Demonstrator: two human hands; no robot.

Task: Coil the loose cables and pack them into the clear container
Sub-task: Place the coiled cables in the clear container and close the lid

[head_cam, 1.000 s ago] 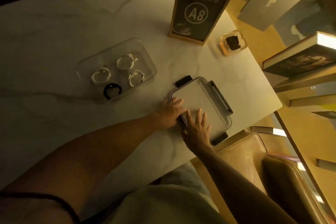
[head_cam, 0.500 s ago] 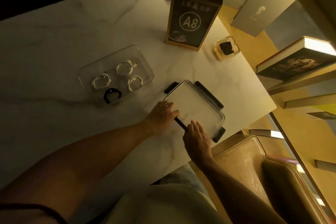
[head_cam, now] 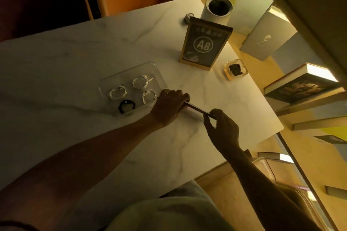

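The clear container (head_cam: 159, 77) stands on the marble table, left of centre. Inside lie three coiled white cables (head_cam: 118, 93) and one coiled black cable (head_cam: 126, 106). Just right of it, both hands hold the container's lid (head_cam: 196, 110) tilted up on edge, so it shows only as a thin dark strip. My left hand (head_cam: 169, 107) grips the lid's left end, close to the container's right wall. My right hand (head_cam: 221, 127) pinches the lid's right end.
An A8 table sign (head_cam: 204, 43) stands behind the hands, with a white cylinder (head_cam: 217, 10) further back. A small glass dish (head_cam: 235, 69) sits near the right edge. Books and boxes line the shelf at right. An orange chair is beyond the table.
The lid lay flat on the table under both hands. Now it is lifted off the table, tipped on edge and carried left toward the container.
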